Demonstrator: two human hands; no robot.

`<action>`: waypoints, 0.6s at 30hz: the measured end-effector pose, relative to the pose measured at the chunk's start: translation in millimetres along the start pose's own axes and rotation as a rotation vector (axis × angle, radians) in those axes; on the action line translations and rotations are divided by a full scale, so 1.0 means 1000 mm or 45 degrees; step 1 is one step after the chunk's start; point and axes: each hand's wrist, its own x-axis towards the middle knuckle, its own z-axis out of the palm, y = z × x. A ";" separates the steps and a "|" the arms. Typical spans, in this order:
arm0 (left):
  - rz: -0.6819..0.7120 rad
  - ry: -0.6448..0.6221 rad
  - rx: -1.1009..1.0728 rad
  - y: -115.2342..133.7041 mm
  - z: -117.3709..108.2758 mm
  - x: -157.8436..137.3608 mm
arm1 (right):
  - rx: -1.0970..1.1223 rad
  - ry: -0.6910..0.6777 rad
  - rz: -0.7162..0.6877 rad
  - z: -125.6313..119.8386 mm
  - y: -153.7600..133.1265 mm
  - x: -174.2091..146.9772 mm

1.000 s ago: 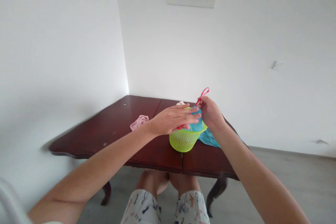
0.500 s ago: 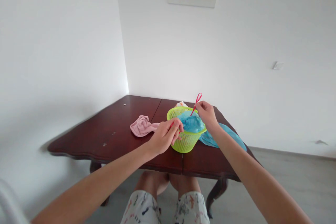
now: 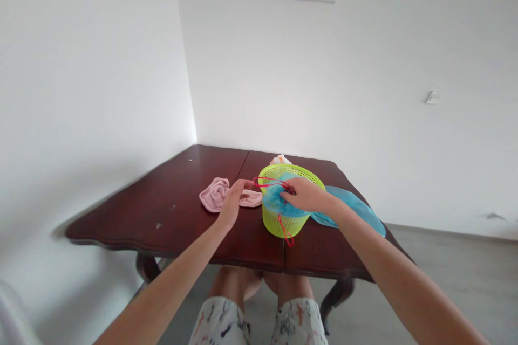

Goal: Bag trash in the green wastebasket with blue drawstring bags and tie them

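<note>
A light blue plastic bag (image 3: 275,202) with a red drawstring (image 3: 265,184) bulges over the near rim of a lime-green plastic basket (image 3: 279,226). My right hand (image 3: 303,195) reaches over the basket, its fingers closed on the gathered bag where the drawstring comes out. To the left, my left hand (image 3: 237,197) pinches the end of the stretched drawstring loop; its fingertips are small and partly hidden. A second red loop dangles down the basket's near side. Just behind my left hand lies a crumpled pink cloth (image 3: 212,197).
Another blue plastic piece (image 3: 352,207) lies flat on the table right of the basket. Behind the basket sits a white and orange item (image 3: 280,159). The dark wooden table (image 3: 154,194) stands against white walls, with my knees beneath its front edge.
My right hand has come down and left onto the bag, and my left hand has shifted left. One red loop now hangs over the basket's front; another stretches between my hands.
</note>
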 end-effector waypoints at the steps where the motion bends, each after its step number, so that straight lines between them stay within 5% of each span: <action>1: 0.007 0.052 0.038 -0.012 -0.005 0.002 | 0.130 0.064 0.019 -0.004 0.006 0.005; 6: -0.012 0.068 0.124 -0.057 -0.017 -0.010 | 0.736 0.807 0.076 -0.042 0.038 0.037; 10: -0.062 -0.017 0.188 -0.080 -0.019 -0.028 | 0.298 1.322 -0.188 -0.088 0.058 0.050; 14: -0.135 -0.071 0.216 -0.094 -0.023 -0.034 | -0.371 1.412 -0.259 -0.135 0.079 0.056; 18: -0.200 -0.098 0.248 -0.101 -0.025 -0.033 | -0.583 1.326 -0.110 -0.154 0.114 0.077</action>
